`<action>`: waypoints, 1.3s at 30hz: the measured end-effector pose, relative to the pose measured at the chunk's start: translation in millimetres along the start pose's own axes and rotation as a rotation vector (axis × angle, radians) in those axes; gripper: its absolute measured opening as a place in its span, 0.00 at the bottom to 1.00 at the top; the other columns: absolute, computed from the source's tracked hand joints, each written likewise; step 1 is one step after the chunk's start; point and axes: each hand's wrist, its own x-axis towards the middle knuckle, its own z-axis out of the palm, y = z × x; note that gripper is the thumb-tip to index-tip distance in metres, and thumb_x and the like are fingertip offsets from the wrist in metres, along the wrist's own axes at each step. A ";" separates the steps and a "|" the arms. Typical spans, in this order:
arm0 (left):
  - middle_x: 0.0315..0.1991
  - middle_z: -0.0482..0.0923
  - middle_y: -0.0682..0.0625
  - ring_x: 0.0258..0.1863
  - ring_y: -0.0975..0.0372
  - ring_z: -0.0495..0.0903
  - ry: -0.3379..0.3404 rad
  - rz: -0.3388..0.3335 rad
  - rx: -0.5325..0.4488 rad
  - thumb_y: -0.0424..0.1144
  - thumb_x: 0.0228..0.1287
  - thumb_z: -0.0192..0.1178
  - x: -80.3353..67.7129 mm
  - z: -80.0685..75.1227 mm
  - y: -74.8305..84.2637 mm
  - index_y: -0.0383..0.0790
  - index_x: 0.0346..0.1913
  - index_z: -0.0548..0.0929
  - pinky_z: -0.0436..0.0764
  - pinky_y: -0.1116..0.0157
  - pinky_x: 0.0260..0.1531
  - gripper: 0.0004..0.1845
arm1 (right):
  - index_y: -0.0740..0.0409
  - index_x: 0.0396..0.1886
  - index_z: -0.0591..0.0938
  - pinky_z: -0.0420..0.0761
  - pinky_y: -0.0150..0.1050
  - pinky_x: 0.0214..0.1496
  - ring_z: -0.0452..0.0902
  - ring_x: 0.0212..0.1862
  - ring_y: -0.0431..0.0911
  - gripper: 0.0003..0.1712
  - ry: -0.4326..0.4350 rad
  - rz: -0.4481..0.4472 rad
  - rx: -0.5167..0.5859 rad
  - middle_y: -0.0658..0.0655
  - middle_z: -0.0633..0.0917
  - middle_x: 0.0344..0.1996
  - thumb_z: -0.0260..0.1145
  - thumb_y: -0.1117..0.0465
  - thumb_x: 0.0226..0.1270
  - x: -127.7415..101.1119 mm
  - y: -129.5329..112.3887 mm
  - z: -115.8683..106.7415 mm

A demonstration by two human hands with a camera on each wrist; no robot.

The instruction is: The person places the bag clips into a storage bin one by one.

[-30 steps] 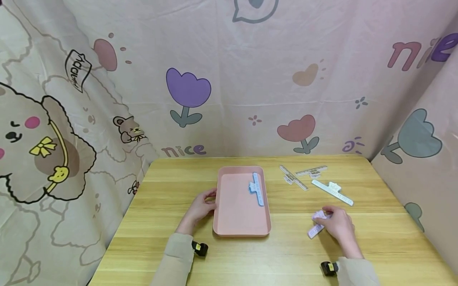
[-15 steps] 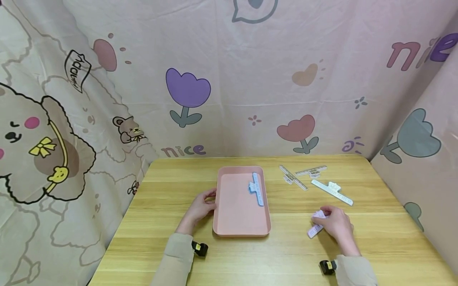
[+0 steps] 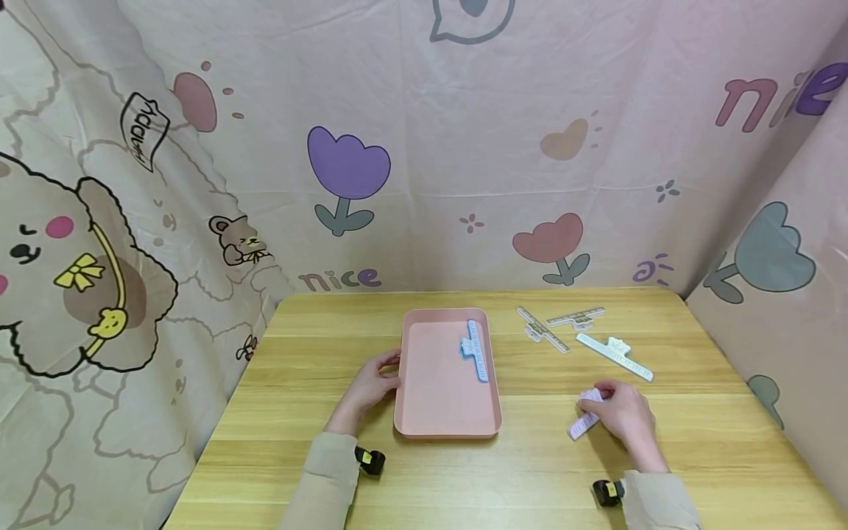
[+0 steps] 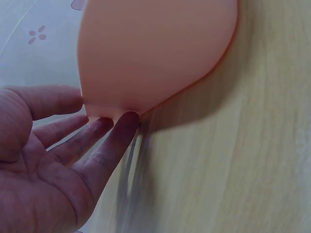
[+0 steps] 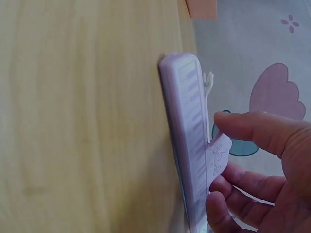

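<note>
My right hand (image 3: 626, 414) pinches the handle tab of a lilac ruler clip (image 3: 583, 425) at the right of the table. In the right wrist view, thumb and fingertips are at the embossed tab of the lilac clip (image 5: 189, 121), and its long ruled edge lies close over the wood. My left hand (image 3: 372, 383) touches the left side of a pink tray (image 3: 447, 412). Its fingers are extended, with fingertips against the outer wall of the tray (image 4: 155, 53) in the left wrist view. Inside the tray, along its right wall, lies a blue ruler clip (image 3: 478, 350).
Behind the right hand lie a pale mint ruler clip (image 3: 616, 355) and two white-and-grey ruler clips, one slanted (image 3: 543, 330) and one nearer the back edge (image 3: 578, 316). A patterned curtain (image 3: 450, 147) hangs behind the wooden table (image 3: 490, 486).
My right hand and the lilac clip have shifted very slightly left. The left hand, the tray and the other clips stay where they were.
</note>
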 end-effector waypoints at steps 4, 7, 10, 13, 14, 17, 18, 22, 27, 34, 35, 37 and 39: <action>0.64 0.65 0.27 0.53 0.36 0.75 -0.004 -0.005 -0.010 0.17 0.59 0.55 0.1 -1.1 -0.1 0.21 0.69 0.62 0.82 0.57 0.47 0.32 | 0.73 0.51 0.80 0.74 0.53 0.40 0.78 0.43 0.61 0.34 0.010 -0.027 0.022 0.69 0.83 0.43 0.76 0.51 0.53 -0.3 -1.0 -0.8; 0.64 0.65 0.27 0.54 0.36 0.75 -0.010 -0.011 -0.012 0.17 0.60 0.55 0.2 -2.0 -0.4 0.21 0.69 0.62 0.82 0.56 0.47 0.32 | 0.74 0.52 0.79 0.75 0.53 0.43 0.78 0.45 0.61 0.34 0.011 -0.041 0.055 0.70 0.83 0.44 0.76 0.51 0.54 0.1 -2.0 -0.8; 0.64 0.65 0.27 0.55 0.36 0.74 -0.007 -0.016 -0.006 0.18 0.60 0.56 -0.1 -2.0 -0.6 0.22 0.69 0.62 0.81 0.55 0.48 0.32 | 0.74 0.52 0.79 0.75 0.49 0.42 0.78 0.44 0.59 0.34 0.016 -0.053 0.087 0.69 0.83 0.43 0.75 0.52 0.55 0.7 -3.7 -0.7; 0.64 0.66 0.28 0.55 0.36 0.74 0.006 -0.015 0.007 0.18 0.60 0.56 -0.9 -1.3 0.1 0.22 0.69 0.63 0.81 0.54 0.49 0.32 | 0.74 0.51 0.79 0.74 0.45 0.39 0.78 0.43 0.57 0.33 0.025 -0.062 0.112 0.68 0.83 0.42 0.75 0.53 0.55 1.3 -6.2 -0.9; 0.64 0.66 0.28 0.56 0.36 0.74 0.011 -0.015 0.009 0.18 0.60 0.55 -0.6 -1.0 -0.4 0.22 0.69 0.63 0.81 0.54 0.50 0.32 | 0.75 0.51 0.79 0.74 0.44 0.39 0.78 0.43 0.57 0.32 0.028 -0.066 0.118 0.68 0.83 0.43 0.75 0.54 0.55 1.6 -7.1 -0.9; 0.64 0.66 0.28 0.55 0.37 0.74 0.028 -0.015 0.020 0.17 0.60 0.55 3.9 -0.7 -8.4 0.23 0.69 0.63 0.81 0.53 0.50 0.32 | 0.75 0.52 0.79 0.75 0.44 0.38 0.78 0.42 0.56 0.32 0.030 -0.069 0.130 0.69 0.83 0.43 0.75 0.54 0.56 3.0 -9.6 -1.3; 0.64 0.66 0.28 0.55 0.37 0.75 0.033 -0.016 0.020 0.17 0.60 0.56 6.6 -1.2 -13.1 0.23 0.69 0.63 0.81 0.54 0.50 0.32 | 0.75 0.52 0.79 0.75 0.44 0.39 0.78 0.43 0.57 0.32 0.032 -0.070 0.133 0.69 0.83 0.43 0.75 0.54 0.56 3.5 -10.5 -1.2; 0.64 0.67 0.28 0.55 0.38 0.75 0.037 -0.020 0.021 0.17 0.60 0.56 12.1 -2.7 -22.2 0.23 0.69 0.64 0.81 0.53 0.50 0.32 | 0.74 0.54 0.78 0.77 0.48 0.43 0.79 0.45 0.58 0.35 0.019 -0.077 0.151 0.69 0.83 0.45 0.74 0.51 0.57 6.6 -13.8 -1.6; 0.64 0.67 0.29 0.55 0.38 0.75 0.035 -0.021 0.005 0.17 0.60 0.57 15.7 -4.2 -29.2 0.24 0.69 0.64 0.81 0.54 0.49 0.33 | 0.73 0.55 0.78 0.76 0.42 0.42 0.78 0.45 0.55 0.34 0.002 -0.091 0.194 0.67 0.83 0.46 0.74 0.52 0.57 10.6 -22.4 -1.5; 0.64 0.68 0.31 0.54 0.41 0.77 0.028 -0.019 -0.006 0.18 0.60 0.58 17.3 -4.5 -33.1 0.26 0.70 0.65 0.82 0.55 0.48 0.33 | 0.69 0.55 0.79 0.77 0.37 0.37 0.78 0.42 0.51 0.31 0.001 -0.151 0.242 0.64 0.83 0.46 0.75 0.54 0.58 17.7 -41.6 -0.4; 0.64 0.68 0.31 0.54 0.41 0.77 0.028 -0.020 -0.006 0.18 0.60 0.58 17.2 -4.3 -32.7 0.26 0.70 0.65 0.82 0.56 0.48 0.33 | 0.68 0.55 0.80 0.77 0.36 0.37 0.78 0.42 0.50 0.31 0.000 -0.158 0.246 0.63 0.83 0.46 0.75 0.53 0.58 18.8 -44.5 -0.3; 0.64 0.67 0.30 0.54 0.41 0.77 0.023 -0.020 -0.004 0.18 0.59 0.57 17.3 -3.9 -32.3 0.26 0.70 0.65 0.82 0.56 0.48 0.33 | 0.68 0.55 0.80 0.77 0.35 0.35 0.77 0.41 0.49 0.30 -0.001 -0.180 0.262 0.62 0.83 0.45 0.75 0.54 0.58 21.3 -50.2 0.4; 0.65 0.67 0.31 0.54 0.42 0.77 0.017 -0.025 -0.015 0.18 0.60 0.57 17.8 -3.6 -32.7 0.26 0.70 0.64 0.82 0.56 0.47 0.33 | 0.68 0.54 0.80 0.77 0.34 0.33 0.76 0.39 0.48 0.30 -0.008 -0.204 0.289 0.61 0.83 0.44 0.75 0.54 0.57 23.2 -55.9 0.9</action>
